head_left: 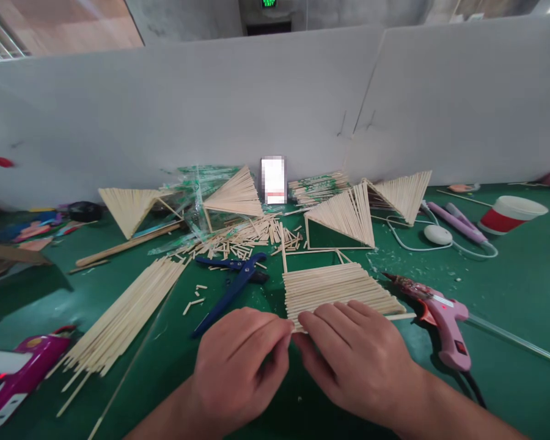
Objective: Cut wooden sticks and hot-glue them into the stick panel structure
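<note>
A panel of thin wooden sticks (pixel 337 284), laid side by side on a stick frame, lies just ahead of my hands. My left hand (pixel 245 366) is closed in a pinch at the near left corner, on the end of the nearest wooden stick. Beside it, my right hand (pixel 357 354) curls its fingers over the panel's near edge, thumb below, gripping that same stick; the fingers hide most of it. A pink glue gun (pixel 444 324) rests to the right. Blue cutters (pixel 231 290) lie open to the left of the panel.
Loose long sticks (pixel 128 311) lie left, near a magenta tool (pixel 25 373). Behind are cut stick pieces (pixel 242 238) and finished stick shapes (pixel 341 217), (pixel 231 198). A phone (pixel 274 179) leans on the grey partition (pixel 187 110). A paper cup (pixel 511 214) stands right.
</note>
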A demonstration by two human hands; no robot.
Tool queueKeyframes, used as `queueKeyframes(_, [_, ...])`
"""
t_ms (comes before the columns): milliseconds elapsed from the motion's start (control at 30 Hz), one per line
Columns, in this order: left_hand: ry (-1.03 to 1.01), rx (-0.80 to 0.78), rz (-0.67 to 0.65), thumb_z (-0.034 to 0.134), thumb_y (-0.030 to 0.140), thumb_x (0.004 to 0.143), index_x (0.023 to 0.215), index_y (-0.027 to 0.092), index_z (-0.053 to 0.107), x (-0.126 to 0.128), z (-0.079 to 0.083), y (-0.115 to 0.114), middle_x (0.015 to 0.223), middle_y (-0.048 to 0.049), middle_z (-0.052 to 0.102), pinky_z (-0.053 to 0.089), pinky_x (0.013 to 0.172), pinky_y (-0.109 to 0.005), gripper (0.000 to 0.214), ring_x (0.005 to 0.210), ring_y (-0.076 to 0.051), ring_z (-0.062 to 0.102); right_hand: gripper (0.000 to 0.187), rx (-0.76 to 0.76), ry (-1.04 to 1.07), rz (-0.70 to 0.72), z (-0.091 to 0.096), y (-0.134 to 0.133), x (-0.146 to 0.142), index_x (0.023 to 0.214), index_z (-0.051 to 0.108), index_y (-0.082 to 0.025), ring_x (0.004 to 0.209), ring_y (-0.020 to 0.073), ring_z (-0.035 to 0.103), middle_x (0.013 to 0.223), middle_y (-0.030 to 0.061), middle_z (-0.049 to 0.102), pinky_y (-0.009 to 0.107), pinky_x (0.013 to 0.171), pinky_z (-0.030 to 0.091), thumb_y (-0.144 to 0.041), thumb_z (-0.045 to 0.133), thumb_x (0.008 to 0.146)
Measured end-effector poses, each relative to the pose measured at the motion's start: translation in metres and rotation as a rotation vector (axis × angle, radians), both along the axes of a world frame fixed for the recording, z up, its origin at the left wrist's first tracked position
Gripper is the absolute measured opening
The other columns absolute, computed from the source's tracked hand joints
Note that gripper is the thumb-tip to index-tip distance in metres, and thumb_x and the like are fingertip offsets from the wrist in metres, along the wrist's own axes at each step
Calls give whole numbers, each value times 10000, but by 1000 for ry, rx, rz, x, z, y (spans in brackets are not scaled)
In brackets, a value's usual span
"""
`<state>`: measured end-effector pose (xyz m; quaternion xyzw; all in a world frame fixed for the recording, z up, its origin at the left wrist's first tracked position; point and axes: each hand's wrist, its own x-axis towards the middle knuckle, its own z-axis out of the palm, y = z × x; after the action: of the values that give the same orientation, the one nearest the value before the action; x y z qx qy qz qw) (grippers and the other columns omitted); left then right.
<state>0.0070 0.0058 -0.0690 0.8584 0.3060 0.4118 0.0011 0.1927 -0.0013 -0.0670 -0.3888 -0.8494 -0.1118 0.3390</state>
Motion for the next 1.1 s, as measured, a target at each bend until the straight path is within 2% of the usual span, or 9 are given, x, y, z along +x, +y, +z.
queueKeyframes(233, [74, 35, -49, 623, 42, 794, 971, 143, 643, -5, 1, 2, 843, -26, 716, 498, 695, -251, 205, 745, -124, 628, 271, -27, 6, -14, -5, -6, 2, 667, 620, -178, 516, 169, 465, 565, 4, 540, 346, 512, 273, -192, 497, 908])
queueKeyframes(333, [91, -53, -123, 562, 110, 855, 1037, 172, 631, -20, 4, 16, 924, -22, 716, 517, 759, -246, 205, 836, -131, 651, 269, -28, 11, -14, -5, -5, 5, 655, 617, -177, 511, 159, 455, 562, 1, 531, 337, 507, 278, -185, 501, 898])
queueKeyframes(433, [-6, -178, 186, 465, 226, 932, 1068, 219, 623, -42, 2, 44, 1040, -28, 696, 512, 884, -290, 209, 988, -155, 643, 249, -7, 39, -16, -4, -2, 12, 666, 628, -170, 518, 153, 462, 568, -1, 540, 327, 512, 296, -179, 514, 887])
queueKeyframes(467, [93, -224, 300, 501, 323, 918, 1114, 214, 615, -50, -1, 55, 1141, -50, 674, 485, 963, -339, 251, 1078, -189, 619, 245, 2, 44, -17, -4, -1, 14, 665, 630, -169, 516, 152, 463, 566, -2, 542, 326, 513, 299, -179, 518, 884])
queueKeyframes(533, [443, -363, 461, 598, 541, 801, 1292, 172, 535, -63, -9, 74, 1426, -116, 500, 353, 1113, -460, 617, 1335, -301, 432, 241, 9, 50, -24, -6, 0, 18, 664, 633, -169, 512, 151, 465, 562, -3, 543, 328, 510, 298, -179, 524, 878])
queueKeyframes(600, [672, -514, 593, 671, 626, 665, 1413, 135, 426, -73, -17, 88, 1520, -162, 375, 309, 1119, -543, 927, 1405, -388, 308, 242, 7, 55, -32, -7, 1, 21, 659, 631, -171, 508, 151, 464, 561, -3, 542, 330, 507, 295, -189, 526, 876])
queueKeyframes(733, [767, -616, 644, 660, 685, 603, 1455, 127, 379, -82, -25, 98, 1520, -174, 375, 315, 1096, -565, 1056, 1390, -417, 324, 239, 17, 69, -31, -9, 1, 24, 661, 638, -172, 507, 150, 471, 561, -4, 545, 335, 503, 287, -193, 531, 874])
queueKeyframes(933, [832, -669, 671, 654, 726, 552, 1513, 142, 256, -90, -21, 95, 1588, -166, 224, 221, 1138, -564, 1193, 1447, -412, 199, 246, 33, 80, -30, -8, -2, 24, 657, 644, -167, 504, 151, 464, 552, -2, 538, 335, 497, 287, -187, 526, 872])
queueKeyframes(1100, [822, -585, 659, 629, 702, 596, 1417, 181, 453, -90, -18, 95, 1422, -173, 491, 275, 1095, -555, 988, 1329, -413, 393, 240, 35, 80, -30, -8, -2, 23, 653, 642, -166, 501, 152, 460, 554, 1, 542, 334, 493, 292, -188, 533, 865])
